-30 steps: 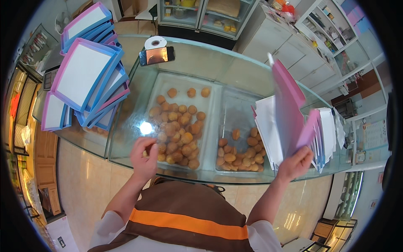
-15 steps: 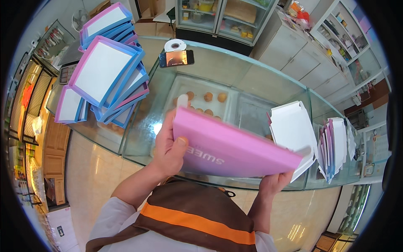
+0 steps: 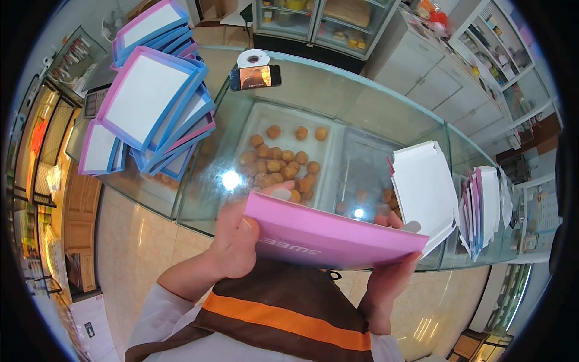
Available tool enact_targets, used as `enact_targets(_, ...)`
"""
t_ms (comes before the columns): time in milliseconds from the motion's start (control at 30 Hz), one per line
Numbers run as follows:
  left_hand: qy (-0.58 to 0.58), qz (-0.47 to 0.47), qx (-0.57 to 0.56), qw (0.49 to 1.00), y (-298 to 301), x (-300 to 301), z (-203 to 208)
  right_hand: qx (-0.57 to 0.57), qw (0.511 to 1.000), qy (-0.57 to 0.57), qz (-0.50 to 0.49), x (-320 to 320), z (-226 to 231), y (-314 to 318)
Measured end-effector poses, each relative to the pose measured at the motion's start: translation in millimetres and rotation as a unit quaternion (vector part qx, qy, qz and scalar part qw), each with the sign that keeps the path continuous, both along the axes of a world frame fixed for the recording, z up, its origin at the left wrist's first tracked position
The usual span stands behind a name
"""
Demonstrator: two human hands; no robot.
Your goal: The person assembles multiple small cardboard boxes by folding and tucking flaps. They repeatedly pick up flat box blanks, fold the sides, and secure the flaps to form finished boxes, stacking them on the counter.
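Both hands up close, over a glass counter top.

Left hand: curled shut around the left end of a flat pink cardboard box, thumb on top, other fingers under. Right hand: closed on the right end of the same box, thumb on the near side, fingertips poking up behind the far edge. Held level, just above the near edge of the counter, in front of a brown apron with an orange stripe. White inside flap of the box sticking up and out to the right, past the right hand.

Under the glass, behind the box: a white tray of small round golden-brown sweets, piled thick on the near side, only a few at the far side. Beside it on the right, a second white tray, with just a few sweets, partly hidden by the box.

Far left on the counter: a big messy stack of open flat boxes with white insides and pink and blue rims, well apart from the hands. Far right: a stack of folded pink, blue and white box sheets standing on edge, near the white flap.

At the back of the counter: a phone lying flat with its screen lit, and just behind it a white roll of tape.
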State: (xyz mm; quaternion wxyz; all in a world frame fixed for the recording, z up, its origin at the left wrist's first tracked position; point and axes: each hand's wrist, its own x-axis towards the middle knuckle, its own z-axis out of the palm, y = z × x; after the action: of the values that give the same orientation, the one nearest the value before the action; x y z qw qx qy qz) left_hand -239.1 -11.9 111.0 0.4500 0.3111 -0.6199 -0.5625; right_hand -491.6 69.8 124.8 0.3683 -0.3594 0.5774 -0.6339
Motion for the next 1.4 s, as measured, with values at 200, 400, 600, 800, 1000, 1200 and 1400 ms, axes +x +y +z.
enact_targets(200, 0.076, 0.167, -0.08, 0.98, 6, -24, 0, -0.059, 0.995, -0.004, -0.074, 2, -7, -10)
enact_targets(400, 0.05, 0.223, -0.157, 0.961, 3, -31, 5, -0.08, 0.985, 0.06, -0.144, 18, -5, -13)
enact_targets(600, 0.101, 0.222, -0.097, 0.965, 6, -28, 6, -0.051, 0.995, -0.05, -0.076, 1, -3, -8)
enact_targets(800, 0.112, 0.188, 0.025, 0.975, -1, -20, 11, -0.04, 0.988, -0.13, -0.074, 0, 1, -18)
enact_targets(1000, 0.1, 0.185, 0.042, 0.977, 0, -25, 13, -0.02, 0.989, -0.097, -0.107, 9, -2, -18)
enact_targets(1200, 0.167, 0.187, 0.01, 0.968, -1, -30, 7, -0.043, 0.985, -0.101, -0.136, 11, -8, -18)
enact_targets(1400, 0.211, 0.182, 0.012, 0.96, -9, -25, 22, -0.098, 0.987, -0.093, -0.089, -1, 18, -32)
